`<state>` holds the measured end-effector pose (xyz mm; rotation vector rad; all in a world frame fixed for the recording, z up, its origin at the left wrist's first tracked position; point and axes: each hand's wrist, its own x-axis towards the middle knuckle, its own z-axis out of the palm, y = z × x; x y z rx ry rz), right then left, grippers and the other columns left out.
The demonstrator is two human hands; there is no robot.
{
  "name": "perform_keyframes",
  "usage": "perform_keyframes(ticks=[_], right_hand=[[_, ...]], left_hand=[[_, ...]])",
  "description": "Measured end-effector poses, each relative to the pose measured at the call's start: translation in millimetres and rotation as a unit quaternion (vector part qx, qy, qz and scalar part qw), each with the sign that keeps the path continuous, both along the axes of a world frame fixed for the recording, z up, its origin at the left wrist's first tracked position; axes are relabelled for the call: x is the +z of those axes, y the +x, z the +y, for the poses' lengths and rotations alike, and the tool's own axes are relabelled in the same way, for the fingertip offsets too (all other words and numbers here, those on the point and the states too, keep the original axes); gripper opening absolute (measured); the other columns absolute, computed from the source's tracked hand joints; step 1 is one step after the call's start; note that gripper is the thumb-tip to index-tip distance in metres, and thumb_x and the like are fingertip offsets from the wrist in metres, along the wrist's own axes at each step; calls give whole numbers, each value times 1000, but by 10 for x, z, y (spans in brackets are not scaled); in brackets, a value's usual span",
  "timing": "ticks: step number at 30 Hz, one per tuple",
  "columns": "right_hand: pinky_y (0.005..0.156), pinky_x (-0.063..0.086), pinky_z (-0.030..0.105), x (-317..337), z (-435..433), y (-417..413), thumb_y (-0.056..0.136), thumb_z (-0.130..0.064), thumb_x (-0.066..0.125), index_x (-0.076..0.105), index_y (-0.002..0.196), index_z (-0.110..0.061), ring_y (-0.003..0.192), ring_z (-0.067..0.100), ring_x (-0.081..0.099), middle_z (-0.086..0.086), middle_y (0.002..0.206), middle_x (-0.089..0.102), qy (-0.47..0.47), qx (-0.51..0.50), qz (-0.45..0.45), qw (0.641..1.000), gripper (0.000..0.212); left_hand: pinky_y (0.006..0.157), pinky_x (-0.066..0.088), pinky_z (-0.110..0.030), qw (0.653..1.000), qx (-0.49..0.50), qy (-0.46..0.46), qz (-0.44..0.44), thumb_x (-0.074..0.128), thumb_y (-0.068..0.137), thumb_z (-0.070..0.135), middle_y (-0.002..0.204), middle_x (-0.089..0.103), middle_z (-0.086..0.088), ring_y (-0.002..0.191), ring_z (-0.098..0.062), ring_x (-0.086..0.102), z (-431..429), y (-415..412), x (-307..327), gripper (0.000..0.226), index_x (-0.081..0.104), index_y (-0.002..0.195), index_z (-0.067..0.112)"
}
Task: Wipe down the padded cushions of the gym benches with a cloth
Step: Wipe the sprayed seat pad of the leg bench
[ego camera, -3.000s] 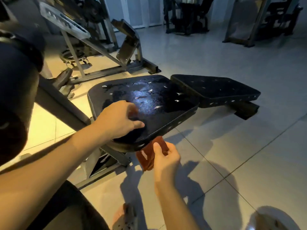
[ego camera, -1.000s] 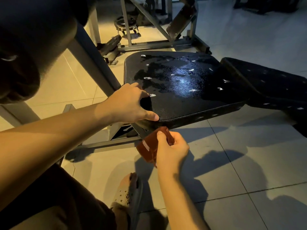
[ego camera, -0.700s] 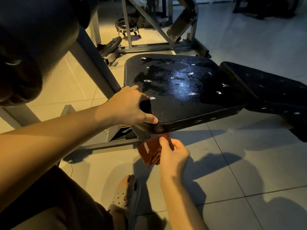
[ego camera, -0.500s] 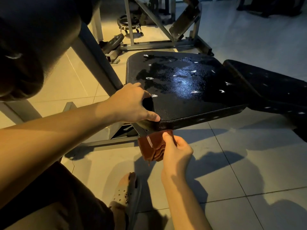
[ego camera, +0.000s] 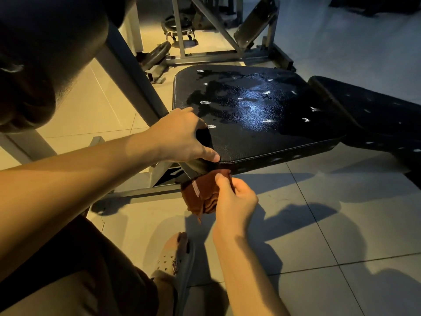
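Note:
A black padded seat cushion (ego camera: 262, 119) with small white tears and a wet sheen lies in the middle of the head view. A second, longer black cushion (ego camera: 369, 117) joins it on the right. My left hand (ego camera: 180, 137) grips the seat's near left corner, thumb on top at the front edge. My right hand (ego camera: 232, 199) pinches a folded rust-brown cloth (ego camera: 202, 197) and holds it against the front rim of the seat, just under the left thumb. The cloth's lower part hangs free below the rim.
A grey steel frame post (ego camera: 127, 71) slants past the seat on the left, under a big dark pad (ego camera: 45, 53). A weight plate (ego camera: 157, 55) and another machine's frame (ego camera: 218, 58) stand behind. My sandalled foot (ego camera: 175, 263) rests on the tiled floor (ego camera: 319, 224).
The cloth in my right hand has risen from a little below the seat's front edge up against the rim. My left hand has kept its grip on the corner.

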<state>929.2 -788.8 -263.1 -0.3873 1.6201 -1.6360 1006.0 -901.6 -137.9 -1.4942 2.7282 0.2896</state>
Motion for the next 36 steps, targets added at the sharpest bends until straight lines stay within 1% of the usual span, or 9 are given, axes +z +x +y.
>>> perform_keyframes(ticks=[3,10,16,19,23,26,30,33,36], right_hand=[[50,47,12,-4,19,-2,95,-25,69,70,78,-18,72,9,70,-3,75,74,1,12,-1,1000,18],[54,50,17,29,9,-22,96,-26,69,69,75,-19,72,11,70,-4,71,73,-12,21,18,1000,22],[58,52,23,-8,15,-72,93,-21,71,69,69,-17,72,15,67,-3,67,72,19,10,-9,1000,25],[58,52,23,21,22,-129,94,-22,70,69,71,-18,67,11,65,-5,63,71,1,-7,-10,1000,24],[59,54,27,-2,23,-139,94,-20,70,73,77,-14,73,17,68,-1,69,73,8,-11,-30,999,18],[58,55,28,-6,37,-221,94,-19,70,70,70,-16,70,17,65,-1,67,72,9,-40,-30,999,23],[71,63,38,9,5,-354,98,-30,67,65,80,-25,80,17,69,-3,83,71,1,-72,-3,997,18],[75,64,46,-24,9,-137,98,-32,66,67,87,-24,85,20,70,-1,89,72,-9,-42,15,999,14],[67,60,31,0,23,115,97,-30,67,70,88,-22,84,16,70,-2,86,72,-27,26,12,999,13]], left_hand=[[97,51,-39,1000,3,1,1,74,73,69,141,50,-7,128,-27,50,7,2,5,95,51,147,15],[96,49,-37,1000,3,2,10,76,72,68,142,49,-6,128,-26,50,2,0,9,94,52,146,16],[95,48,-35,1000,1,4,6,76,72,68,143,49,-7,129,-27,50,-10,-5,5,95,51,147,16],[99,51,-40,1000,3,4,-2,74,71,70,142,49,-8,128,-28,51,-19,-10,5,97,52,147,15],[96,52,-38,1000,10,7,2,76,71,69,139,50,-7,126,-27,52,-4,-20,7,97,52,147,14],[98,52,-40,1000,11,9,0,76,70,70,137,50,-7,126,-27,52,3,-24,15,98,51,147,14],[99,52,-41,1000,15,19,13,78,71,67,139,50,-6,126,-26,52,1,-32,18,96,51,147,14],[99,52,-41,1000,15,18,13,79,69,68,137,51,-5,124,-26,53,-12,-14,10,98,52,146,14],[96,54,-43,1000,9,8,-3,77,69,71,131,52,-5,119,-25,54,-14,-15,14,95,56,142,15]])
